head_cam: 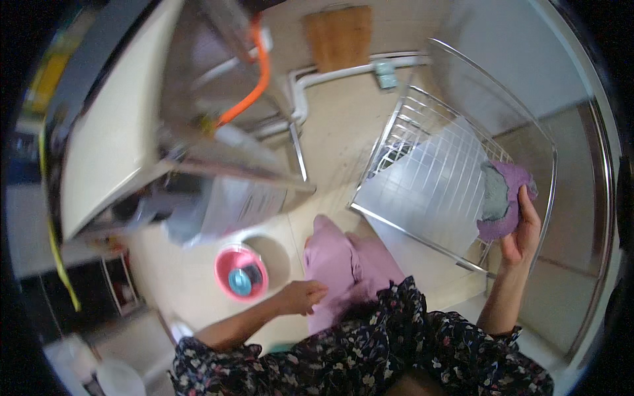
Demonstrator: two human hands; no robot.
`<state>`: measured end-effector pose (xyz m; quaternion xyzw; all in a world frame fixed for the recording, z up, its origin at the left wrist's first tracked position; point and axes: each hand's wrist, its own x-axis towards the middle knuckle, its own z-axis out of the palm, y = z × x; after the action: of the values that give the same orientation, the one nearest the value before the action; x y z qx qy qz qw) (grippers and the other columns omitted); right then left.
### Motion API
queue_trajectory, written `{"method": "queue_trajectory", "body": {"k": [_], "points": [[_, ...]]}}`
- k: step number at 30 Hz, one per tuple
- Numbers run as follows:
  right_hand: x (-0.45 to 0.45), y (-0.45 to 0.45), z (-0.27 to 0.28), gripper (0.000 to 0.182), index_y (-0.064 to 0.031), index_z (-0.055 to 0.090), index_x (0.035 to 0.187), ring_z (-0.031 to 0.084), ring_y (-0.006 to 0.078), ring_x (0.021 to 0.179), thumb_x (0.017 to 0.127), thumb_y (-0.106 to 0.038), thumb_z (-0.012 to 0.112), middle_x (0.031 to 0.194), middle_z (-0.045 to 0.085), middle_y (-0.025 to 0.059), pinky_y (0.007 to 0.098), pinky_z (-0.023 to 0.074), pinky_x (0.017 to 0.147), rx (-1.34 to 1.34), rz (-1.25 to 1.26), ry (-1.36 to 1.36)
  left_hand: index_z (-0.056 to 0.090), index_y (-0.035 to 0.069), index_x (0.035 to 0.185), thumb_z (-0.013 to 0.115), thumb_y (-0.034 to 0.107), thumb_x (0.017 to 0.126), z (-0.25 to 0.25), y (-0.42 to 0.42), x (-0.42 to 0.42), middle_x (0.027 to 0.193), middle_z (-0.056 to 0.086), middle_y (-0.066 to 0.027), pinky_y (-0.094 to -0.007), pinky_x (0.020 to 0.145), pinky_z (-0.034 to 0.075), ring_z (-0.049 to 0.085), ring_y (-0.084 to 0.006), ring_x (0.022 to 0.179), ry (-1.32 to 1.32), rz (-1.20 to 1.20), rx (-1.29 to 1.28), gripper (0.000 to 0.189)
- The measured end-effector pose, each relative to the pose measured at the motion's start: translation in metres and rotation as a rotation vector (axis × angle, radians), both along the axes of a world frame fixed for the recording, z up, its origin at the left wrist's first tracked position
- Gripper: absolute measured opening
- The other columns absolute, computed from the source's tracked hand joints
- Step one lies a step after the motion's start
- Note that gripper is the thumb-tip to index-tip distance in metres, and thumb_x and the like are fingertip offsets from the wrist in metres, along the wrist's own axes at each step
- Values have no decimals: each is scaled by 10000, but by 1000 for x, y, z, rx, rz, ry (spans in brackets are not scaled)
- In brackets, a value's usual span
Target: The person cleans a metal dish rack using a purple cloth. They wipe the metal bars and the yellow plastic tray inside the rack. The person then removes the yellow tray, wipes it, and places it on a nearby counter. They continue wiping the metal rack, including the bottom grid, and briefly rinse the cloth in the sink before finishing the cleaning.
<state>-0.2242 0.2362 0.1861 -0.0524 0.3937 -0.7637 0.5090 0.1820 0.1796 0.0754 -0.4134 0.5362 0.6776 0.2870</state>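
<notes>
My right hand (526, 225) grips a folded cloth (517, 177), purple with a grey-green side showing. It holds the cloth over the right side of a chrome wire rack (448, 168); whether cloth and wire touch, I cannot tell. On the rack's wires, or just below them, is a pale sheet or panel (421, 193). My left hand (303, 297) hangs in front of my body near my pink-clad legs (329, 262). Its fingers are curled in, and nothing shows between them.
A pink bucket (218, 270) with a teal item inside stands on the floor. At left is a pale counter or cabinet (116, 123) with an orange hose (265, 69). White pipes (342, 75) and a wooden board (339, 37) are by the wall. A glossy panel (525, 64) rises behind the rack.
</notes>
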Motion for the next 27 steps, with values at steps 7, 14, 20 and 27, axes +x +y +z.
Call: {"method": "queue_trajectory", "body": {"k": [7,14,20,27], "points": [[40,18,75,301,13,479,1131,515,245,1050,909,-187,442,1138,537,134,378,394,934,228,126,-158,584,110,1010,474,318,850,102,140,129,872,620,-180,-446,736,461,589,-365,813,-148,-131,-457,285],[45,7,148,274,-23,516,1099,532,233,1018,884,-192,490,1107,561,105,382,407,900,304,356,-194,635,101,950,493,311,820,232,269,102,860,624,-172,-417,738,470,598,-351,811,-411,460,-397,285],[119,-24,190,320,-22,493,1130,517,242,1043,876,-216,503,1134,544,100,391,395,917,273,686,-157,636,128,964,470,343,816,274,308,109,867,628,-157,-403,749,468,595,-348,830,-668,769,-481,310],[281,-48,209,318,-2,465,1136,501,267,1064,884,-195,477,1128,533,138,420,377,948,246,960,-153,596,139,1060,490,327,806,214,293,209,921,627,-144,-397,769,464,603,-305,865,-516,966,-399,334]]}}
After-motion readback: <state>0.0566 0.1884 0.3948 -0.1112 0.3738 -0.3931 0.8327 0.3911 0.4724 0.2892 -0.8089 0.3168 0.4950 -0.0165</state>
